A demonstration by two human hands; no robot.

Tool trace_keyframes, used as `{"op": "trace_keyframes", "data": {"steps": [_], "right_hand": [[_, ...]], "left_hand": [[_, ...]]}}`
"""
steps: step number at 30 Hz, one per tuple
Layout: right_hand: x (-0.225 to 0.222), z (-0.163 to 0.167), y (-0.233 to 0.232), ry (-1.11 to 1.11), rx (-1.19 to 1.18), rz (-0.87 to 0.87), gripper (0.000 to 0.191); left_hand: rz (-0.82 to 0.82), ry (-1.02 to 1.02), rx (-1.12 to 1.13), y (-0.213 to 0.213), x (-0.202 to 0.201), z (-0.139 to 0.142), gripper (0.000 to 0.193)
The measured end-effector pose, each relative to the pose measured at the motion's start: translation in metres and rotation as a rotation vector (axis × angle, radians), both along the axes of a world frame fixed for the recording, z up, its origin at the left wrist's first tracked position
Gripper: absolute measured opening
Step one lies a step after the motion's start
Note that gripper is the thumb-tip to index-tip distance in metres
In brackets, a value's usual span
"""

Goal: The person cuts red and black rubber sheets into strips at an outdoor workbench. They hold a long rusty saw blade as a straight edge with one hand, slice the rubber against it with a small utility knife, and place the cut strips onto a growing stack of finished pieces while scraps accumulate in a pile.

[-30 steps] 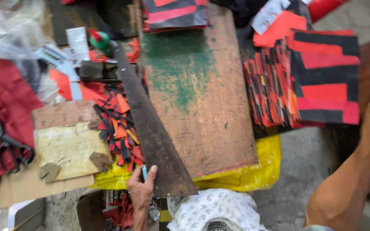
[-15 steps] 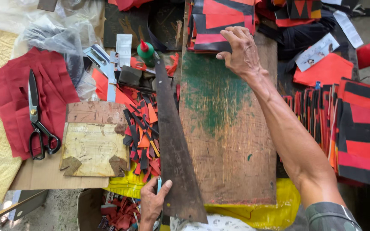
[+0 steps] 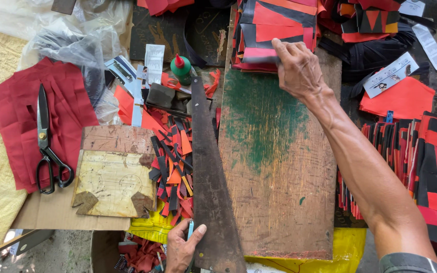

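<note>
Your right hand (image 3: pixel 299 71) reaches to the upper middle of the frame, fingers (image 3: pixel 281 50) curled and pinching the edge of a stack (image 3: pixel 274 30) of red-and-black fabric pieces. Your left hand (image 3: pixel 180 247), at the bottom, holds a small blue tool (image 3: pixel 190 230) with closed fingers, thumb on the long, dark, rusty blade (image 3: pixel 208 177). A worn board (image 3: pixel 279 162) with green-stained wood lies between them.

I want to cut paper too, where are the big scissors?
The scissors lie at the left of the head view, on the dark red cloth, beside the worn board.
</note>
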State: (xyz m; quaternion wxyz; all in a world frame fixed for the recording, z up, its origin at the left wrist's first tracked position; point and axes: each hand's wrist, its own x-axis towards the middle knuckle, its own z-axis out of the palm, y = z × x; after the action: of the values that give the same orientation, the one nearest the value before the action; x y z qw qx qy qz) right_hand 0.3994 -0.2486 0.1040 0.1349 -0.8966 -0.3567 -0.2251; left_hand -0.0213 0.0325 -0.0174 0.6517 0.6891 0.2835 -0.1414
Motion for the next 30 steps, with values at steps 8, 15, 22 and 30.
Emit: {"op": "trace_keyframes", "data": {"steps": [8, 15, 22, 30], "right_hand": [[0.014, -0.005, 0.004, 0.331, 0.478, -0.287, 0.021], [0.008, 0.010, -0.002, 0.460, 0.567, -0.317, 0.020], [-0.029, 0.041, -0.004, 0.053, 0.560, -0.295, 0.017], [-0.230, 0.012, -0.041, 0.864, 0.373, -0.082, 0.029]], "left_hand": [[-0.003, 0.030, 0.022, 0.000, 0.001, 0.002, 0.030], [-0.018, 0.050, 0.015, 0.001, 0.000, 0.005, 0.029], [-0.015, -0.037, 0.031, -0.002, 0.001, 0.013, 0.029], [-0.023, -0.071, 0.039, -0.006, -0.001, 0.025, 0.022]]}}
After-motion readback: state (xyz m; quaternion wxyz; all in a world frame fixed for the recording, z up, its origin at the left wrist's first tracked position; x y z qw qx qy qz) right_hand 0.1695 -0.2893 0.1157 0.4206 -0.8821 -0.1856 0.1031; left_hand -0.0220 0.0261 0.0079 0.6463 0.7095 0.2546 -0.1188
